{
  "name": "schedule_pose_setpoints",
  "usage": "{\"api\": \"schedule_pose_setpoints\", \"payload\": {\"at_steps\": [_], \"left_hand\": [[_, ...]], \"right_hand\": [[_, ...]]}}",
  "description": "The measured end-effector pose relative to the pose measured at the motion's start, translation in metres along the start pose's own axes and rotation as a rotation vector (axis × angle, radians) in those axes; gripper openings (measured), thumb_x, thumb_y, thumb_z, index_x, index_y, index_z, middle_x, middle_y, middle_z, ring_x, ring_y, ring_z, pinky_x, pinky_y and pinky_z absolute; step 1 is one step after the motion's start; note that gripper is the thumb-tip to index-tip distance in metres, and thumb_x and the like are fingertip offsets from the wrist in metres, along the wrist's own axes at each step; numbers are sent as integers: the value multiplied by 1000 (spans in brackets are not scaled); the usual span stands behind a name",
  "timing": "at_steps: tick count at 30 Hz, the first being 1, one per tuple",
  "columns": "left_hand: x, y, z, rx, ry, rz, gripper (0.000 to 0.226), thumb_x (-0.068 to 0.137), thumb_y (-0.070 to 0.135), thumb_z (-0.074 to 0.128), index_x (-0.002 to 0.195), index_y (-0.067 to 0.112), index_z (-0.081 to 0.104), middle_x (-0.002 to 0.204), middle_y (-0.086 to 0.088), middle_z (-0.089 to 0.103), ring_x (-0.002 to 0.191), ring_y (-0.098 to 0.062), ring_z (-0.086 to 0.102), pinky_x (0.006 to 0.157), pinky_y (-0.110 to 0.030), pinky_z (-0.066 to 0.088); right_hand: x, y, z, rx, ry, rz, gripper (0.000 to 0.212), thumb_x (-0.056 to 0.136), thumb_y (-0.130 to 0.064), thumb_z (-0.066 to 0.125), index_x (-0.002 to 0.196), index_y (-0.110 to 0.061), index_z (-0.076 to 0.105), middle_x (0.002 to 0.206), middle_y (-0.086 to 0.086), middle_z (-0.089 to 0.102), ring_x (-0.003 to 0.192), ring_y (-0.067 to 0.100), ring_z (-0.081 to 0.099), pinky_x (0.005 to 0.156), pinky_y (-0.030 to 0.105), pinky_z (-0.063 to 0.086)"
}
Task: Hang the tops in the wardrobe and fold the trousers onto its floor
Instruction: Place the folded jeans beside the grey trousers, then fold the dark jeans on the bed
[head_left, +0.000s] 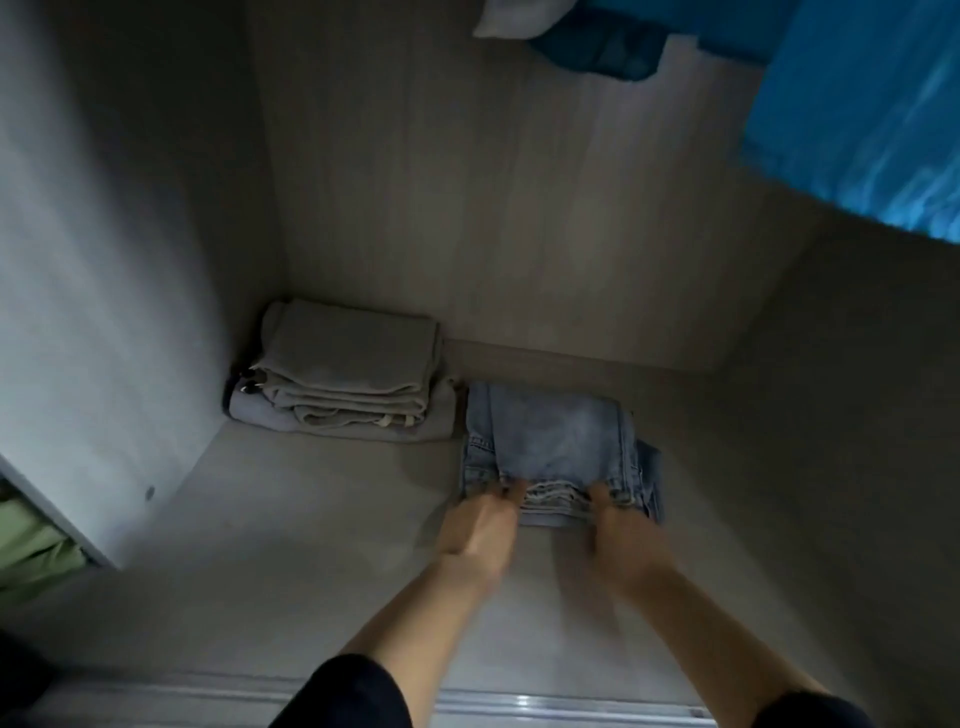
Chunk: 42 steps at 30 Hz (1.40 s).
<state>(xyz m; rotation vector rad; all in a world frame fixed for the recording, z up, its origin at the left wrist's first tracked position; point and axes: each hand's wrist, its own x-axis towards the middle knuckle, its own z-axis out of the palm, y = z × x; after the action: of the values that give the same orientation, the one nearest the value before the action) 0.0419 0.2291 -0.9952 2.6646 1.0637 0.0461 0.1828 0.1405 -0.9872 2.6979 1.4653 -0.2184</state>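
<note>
Folded light-blue jeans (556, 441) lie on the wardrobe floor (311, 519), right of centre. My left hand (480, 519) touches the near left edge of the jeans, and my right hand (618, 525) touches the near right edge. Both hands are blurred; their fingertips reach into the folded layers, and I cannot make out whether they pinch the cloth. A stack of folded beige and grey trousers (343, 374) sits in the back left corner. Bright blue tops (857, 104) hang at the upper right.
The wardrobe's left wall (104, 260) and back wall (519, 182) close in the space. A metal sliding-door track (519, 701) runs along the front edge. Green fabric (31, 545) shows outside at the far left. A white garment edge (504, 21) hangs at the top.
</note>
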Motion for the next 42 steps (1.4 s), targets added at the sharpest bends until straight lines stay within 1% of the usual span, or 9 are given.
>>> {"api": "schedule_pose_setpoints", "payload": {"at_steps": [3,8,11,15,20,23,27,32,42], "left_hand": [[20,-4,4,-47,29,-21,63,94,11,45,151,21,20,144,-9,43,130,-28,44,101,-39,43],[51,-17,7,-190,-2,-59,59,99,25,40,153,24,17,150,-9,36,134,-28,38,108,-38,36],[70,-24,8,-180,22,-75,62,99,28,41,153,22,12,151,-9,34,139,-26,29,115,-39,26],[87,-39,7,-255,47,-83,64,98,30,41,154,23,10,151,-8,34,139,-26,29,113,-36,29],[88,-44,3,-249,19,-106,72,96,27,45,154,18,3,153,-8,30,136,-27,33,107,-34,33],[76,-42,0,-245,-85,-141,76,96,30,46,154,19,-2,157,-7,22,138,-26,34,107,-36,36],[45,-45,5,-200,-181,-95,71,98,33,42,154,14,4,161,-3,13,146,-19,16,118,-33,20],[10,-53,-10,-184,-131,-154,65,96,34,46,152,21,16,148,-7,41,126,-31,50,101,-39,44],[-86,-24,-100,-152,2,-125,53,97,29,44,147,21,32,153,1,33,140,-19,29,109,-33,33]], "right_hand": [[32,3,-3,-8,-33,-10,76,90,-25,53,152,-28,10,123,8,62,110,25,62,80,31,48],[80,9,-4,-71,-27,-66,66,81,-34,59,143,-25,39,133,6,56,123,24,53,95,33,49],[96,10,1,-106,-63,-67,90,75,-52,61,152,-24,22,152,4,34,140,22,32,107,34,36],[108,7,10,34,-154,-40,119,63,-76,56,154,-28,-2,161,-2,13,146,21,20,113,34,28],[111,5,11,189,-276,-55,113,73,-65,66,153,-34,-9,161,-5,11,142,23,31,107,30,35],[105,3,12,182,-315,-51,103,83,-61,59,153,-30,-9,162,-3,1,147,21,17,113,32,26],[88,-6,14,94,-339,-46,86,95,-56,44,154,-20,-8,162,5,-5,149,22,1,119,33,15],[48,-25,3,89,-284,-99,81,95,-49,46,155,-17,1,162,2,8,147,21,19,115,36,27],[-82,-50,-96,212,-142,-92,62,94,-41,52,147,-17,29,147,9,37,132,30,40,106,39,39]]}}
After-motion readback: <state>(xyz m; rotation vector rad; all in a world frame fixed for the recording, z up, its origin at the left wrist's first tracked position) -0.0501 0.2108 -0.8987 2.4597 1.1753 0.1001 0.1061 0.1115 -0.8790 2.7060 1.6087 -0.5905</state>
